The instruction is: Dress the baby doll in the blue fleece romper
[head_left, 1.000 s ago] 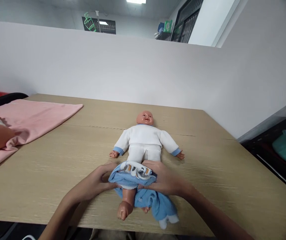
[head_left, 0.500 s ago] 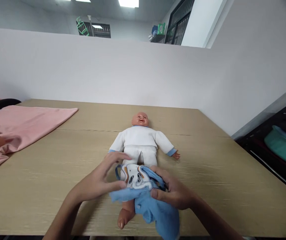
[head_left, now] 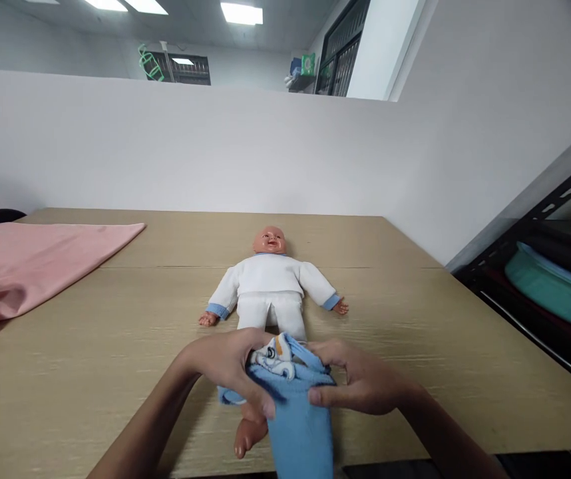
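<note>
A baby doll (head_left: 270,276) in a white top and white bottoms lies on its back, head away from me. Over its legs I hold a blue garment (head_left: 300,416) with a white patterned part at its opening. My left hand (head_left: 238,366) grips the garment's left edge, thumb in front and fingers tucked behind it. On the other side, my right hand (head_left: 353,379) pinches the right edge with the thumb on the outside. The doll's bare foot (head_left: 249,436) shows below my left hand; its other foot is hidden by the blue cloth, which hangs toward the table's front edge.
A pink cloth (head_left: 50,259) lies at the left of the wooden table (head_left: 130,339), with part of a skin-toned object on it. A white partition (head_left: 190,146) stands behind. At right, a black shelf rack (head_left: 525,259) holds folded teal cloth (head_left: 550,286).
My left hand has moved right and closed on the garment's edge. The garment's lower part now hangs straighter. The view has shifted slightly, and the doll's left-side hand has come into sight.
</note>
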Motion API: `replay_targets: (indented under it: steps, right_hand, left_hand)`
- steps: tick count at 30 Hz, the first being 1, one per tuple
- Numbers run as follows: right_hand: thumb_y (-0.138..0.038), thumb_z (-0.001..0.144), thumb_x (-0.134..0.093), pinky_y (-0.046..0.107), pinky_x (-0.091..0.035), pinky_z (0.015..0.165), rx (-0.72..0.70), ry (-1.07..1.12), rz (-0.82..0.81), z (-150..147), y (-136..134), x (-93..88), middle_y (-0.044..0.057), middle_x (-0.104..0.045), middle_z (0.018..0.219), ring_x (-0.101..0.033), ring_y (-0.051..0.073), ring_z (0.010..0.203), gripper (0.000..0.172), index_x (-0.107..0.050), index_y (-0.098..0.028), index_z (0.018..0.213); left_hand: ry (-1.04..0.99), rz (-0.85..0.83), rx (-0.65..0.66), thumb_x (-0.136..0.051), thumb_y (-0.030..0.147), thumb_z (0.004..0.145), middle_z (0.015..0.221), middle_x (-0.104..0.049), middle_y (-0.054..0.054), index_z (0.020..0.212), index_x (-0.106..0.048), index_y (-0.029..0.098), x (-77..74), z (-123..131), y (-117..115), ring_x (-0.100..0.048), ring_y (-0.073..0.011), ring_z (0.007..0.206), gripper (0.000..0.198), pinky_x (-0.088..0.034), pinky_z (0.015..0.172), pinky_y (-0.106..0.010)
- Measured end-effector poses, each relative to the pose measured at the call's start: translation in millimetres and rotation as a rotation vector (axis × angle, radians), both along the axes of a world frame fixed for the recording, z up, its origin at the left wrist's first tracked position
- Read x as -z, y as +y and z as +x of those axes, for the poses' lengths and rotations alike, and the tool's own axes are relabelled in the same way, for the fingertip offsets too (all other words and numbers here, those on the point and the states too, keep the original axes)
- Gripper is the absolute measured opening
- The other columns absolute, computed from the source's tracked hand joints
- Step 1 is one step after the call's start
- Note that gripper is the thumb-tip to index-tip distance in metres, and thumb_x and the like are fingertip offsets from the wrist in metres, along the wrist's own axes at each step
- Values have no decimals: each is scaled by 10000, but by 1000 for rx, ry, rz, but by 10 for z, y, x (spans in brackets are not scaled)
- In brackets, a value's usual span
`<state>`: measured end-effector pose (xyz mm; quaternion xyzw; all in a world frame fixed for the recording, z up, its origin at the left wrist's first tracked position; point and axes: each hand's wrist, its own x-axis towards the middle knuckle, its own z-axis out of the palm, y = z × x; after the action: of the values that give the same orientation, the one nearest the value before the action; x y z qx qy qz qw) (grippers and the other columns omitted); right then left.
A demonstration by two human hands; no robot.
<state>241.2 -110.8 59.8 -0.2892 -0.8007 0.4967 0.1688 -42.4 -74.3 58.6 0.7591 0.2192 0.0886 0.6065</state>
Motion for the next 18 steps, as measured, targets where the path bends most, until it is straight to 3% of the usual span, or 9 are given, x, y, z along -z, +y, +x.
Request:
replay_targets:
  steps: [3,6,8,11,13,15,18]
  right_hand:
    - [-590,1037,-626,418,-553,1041,53,93,-122,-23,49,50,81,-747,1210,-682,267,1133,487,-731,-210,1322]
    - [-608,1048,-600,423,-565,1012,58,90,-192,-26,78,79,80,-735,1224,-672,274,1141,519,-691,-232,1394]
    - [-611,1016,-649,379,-570,931,2,76,-254,-11,91,70,57,-732,1151,-673,257,1054,509,-698,-237,1358]
    - [-604,924,-766,300,-507,750,-69,9,-277,22,108,50,4,-655,878,-595,190,799,428,-759,-191,1036]
    - [-579,905,-796,297,-479,741,-35,14,-260,34,120,66,-7,-609,834,-556,173,774,403,-731,-182,923]
    - [-583,932,-770,304,-487,776,51,86,-261,32,129,109,1,-618,884,-566,179,821,405,-720,-183,973]
    - [-598,992,-698,341,-520,876,187,134,-220,20,122,167,24,-652,982,-599,199,920,419,-719,-188,1079]
  left_hand:
    - [-5,40,16,-922,436,782,965,-747,-6,1074,-793,188,20,7,25,-674,-208,899,405,-563,826,-265]
    - [-46,39,-28,-830,421,882,1136,-770,-33,1224,-764,205,55,-32,53,-685,-236,1041,409,-580,931,-299]
    - [-59,-2,-56,-770,421,938,1231,-773,-44,1338,-724,222,73,-62,65,-680,-259,1154,450,-572,1024,-338]
    - [-72,-37,-69,-715,434,980,1299,-766,-59,1385,-689,218,87,-76,74,-649,-279,1271,459,-521,1134,-379]
    - [-79,-34,-62,-694,446,991,1283,-765,-66,1395,-674,198,95,-65,82,-648,-276,1275,475,-510,1140,-374]
    - [-90,-20,-61,-718,468,964,1237,-766,-61,1393,-670,183,111,-51,95,-667,-269,1217,517,-529,1094,-356]
    - [-63,-43,-34,-886,499,793,1144,-773,-37,1275,-722,187,154,-43,118,-698,-252,1032,597,-575,930,-318]
